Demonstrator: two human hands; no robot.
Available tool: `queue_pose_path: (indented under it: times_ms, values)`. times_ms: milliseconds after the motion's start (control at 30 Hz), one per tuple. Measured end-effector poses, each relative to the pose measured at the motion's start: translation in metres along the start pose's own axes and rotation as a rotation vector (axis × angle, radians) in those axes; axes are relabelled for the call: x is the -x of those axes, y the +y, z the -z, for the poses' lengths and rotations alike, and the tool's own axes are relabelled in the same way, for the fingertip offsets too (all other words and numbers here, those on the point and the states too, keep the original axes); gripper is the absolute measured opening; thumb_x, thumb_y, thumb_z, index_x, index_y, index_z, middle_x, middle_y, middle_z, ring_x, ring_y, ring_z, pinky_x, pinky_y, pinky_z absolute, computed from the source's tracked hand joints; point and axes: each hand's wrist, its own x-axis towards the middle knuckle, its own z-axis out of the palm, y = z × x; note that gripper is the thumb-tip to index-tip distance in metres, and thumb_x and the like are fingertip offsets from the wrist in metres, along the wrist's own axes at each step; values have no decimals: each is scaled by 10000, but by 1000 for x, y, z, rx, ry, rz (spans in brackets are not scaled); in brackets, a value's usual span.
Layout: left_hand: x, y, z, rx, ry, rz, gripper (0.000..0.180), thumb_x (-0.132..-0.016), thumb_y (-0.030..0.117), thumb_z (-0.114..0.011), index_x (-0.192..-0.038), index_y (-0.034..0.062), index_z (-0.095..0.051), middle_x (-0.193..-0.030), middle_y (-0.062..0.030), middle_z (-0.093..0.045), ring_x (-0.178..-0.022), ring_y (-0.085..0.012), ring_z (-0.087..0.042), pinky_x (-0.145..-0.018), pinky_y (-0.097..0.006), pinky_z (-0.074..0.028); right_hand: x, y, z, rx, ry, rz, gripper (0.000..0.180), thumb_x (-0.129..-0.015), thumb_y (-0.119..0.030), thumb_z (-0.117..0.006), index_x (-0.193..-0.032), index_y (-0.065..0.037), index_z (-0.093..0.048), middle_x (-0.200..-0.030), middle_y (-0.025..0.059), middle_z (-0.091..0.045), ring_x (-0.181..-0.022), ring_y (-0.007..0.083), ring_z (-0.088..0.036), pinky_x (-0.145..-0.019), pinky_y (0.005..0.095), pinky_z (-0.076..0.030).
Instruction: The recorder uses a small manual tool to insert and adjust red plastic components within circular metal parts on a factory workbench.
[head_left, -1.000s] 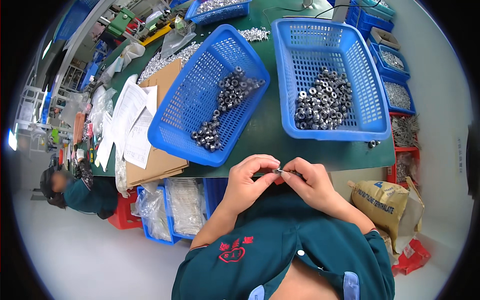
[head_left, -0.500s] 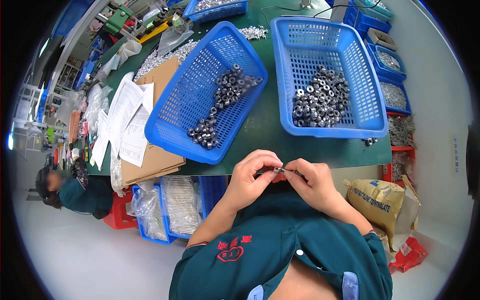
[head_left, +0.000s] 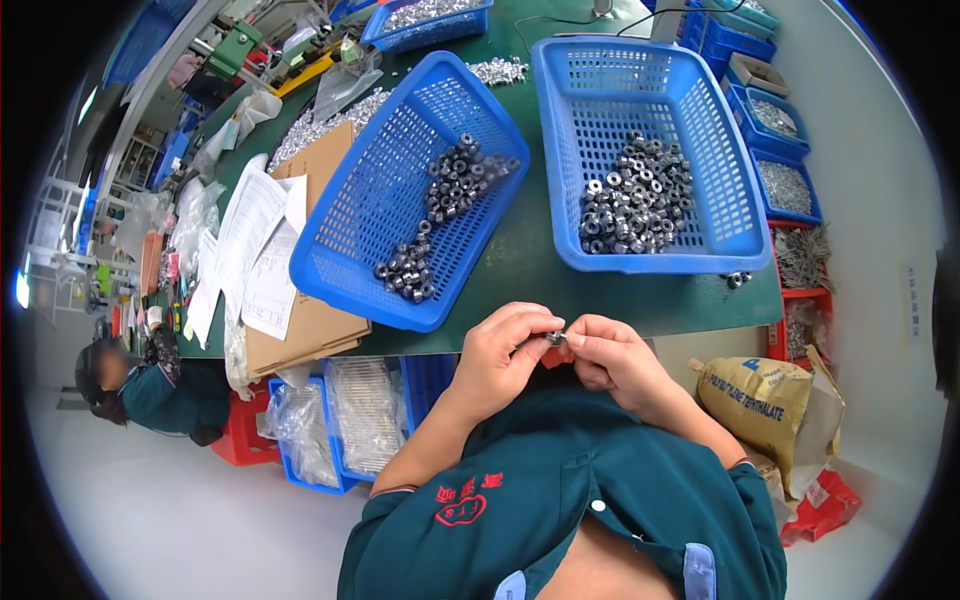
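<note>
Metal part: small and shiny, its exact shape hidden by fingertips; it sat (head_left: 555, 338) between the hands, just below the centre of the frame.
Left hand: thumb and forefinger (head_left: 508, 350) pinched the part, the gap between them narrow.
Right hand: thumb and forefinger (head_left: 618, 360) drawn nearly together at the part's right side, other fingers curled; whether they gripped it, I could not tell.
Table: smooth and green (head_left: 520, 265), beyond the hands.
Left basket: blue perforated plastic (head_left: 370, 200), set aslant at upper centre, holding glossy metal rings (head_left: 452, 190).
Right basket: similar blue lattice (head_left: 660, 263), upper right of centre, with a heaped pile of thick-walled rings (head_left: 637, 200).
Cardboard: flat brown sheets (head_left: 300, 330), left of centre, under creased white papers (head_left: 250, 230).
</note>
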Motion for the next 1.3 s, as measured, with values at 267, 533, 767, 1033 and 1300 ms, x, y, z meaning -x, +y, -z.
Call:
queue_pose_path:
  times_ms: [267,533,767,1033,1300]
  values:
    - [0,2,-1,130,18,60,348,-827,-110,-618,-1148,13,-673,-1024,-107,-666,-923,-174,-655,-804,-280,-529,9,-7,-4,390,142,142,173,-970,-193,-584,-938,-27,-621,-734,-28,-570,-596,37,-446,-537,211,-360]
    - [-3,12,-3,17,-33,21,464,-814,-125,-606,-1252,29,-620,-957,-102,-663,-848,-172,-649,-758,-285,-533,5,-5,-1,944,205,527,78,-878,-104,-660,-876,-31,-633,-620,84,-592,-522,188,-575,-507,330,-444]
    - [-27,27,4,-56,-128,-61,476,-793,-131,-608,-1242,25,-624,-900,-102,-650,-815,-184,-650,-729,-283,-530,8,-28,-3,1491,214,1100,137,-740,-20,-678,-861,-46,-618,-614,50,-556,-535,237,-582,-498,359,-448]
    - [-105,45,-1,-245,-134,-311,262,-796,-30,-640,-1052,27,-639,-880,-137,-654,-836,-319,-648,-733,-382,-521,12,-43,15,1398,520,1244,198,-764,65,-689,-941,-12,-648,-731,108,-635,-561,269,-590,-535,364,-471]
    - [-181,-3,-64,-750,-589,-176,144,-724,2,-605,-823,33,-705,-880,-178,-652,-884,-363,-655,-767,-453,-537,21,-14,19,1331,387,988,85,-805,33,-668,-859,-13,-621,-675,126,-610,-570,300,-617,-553,356,-491]
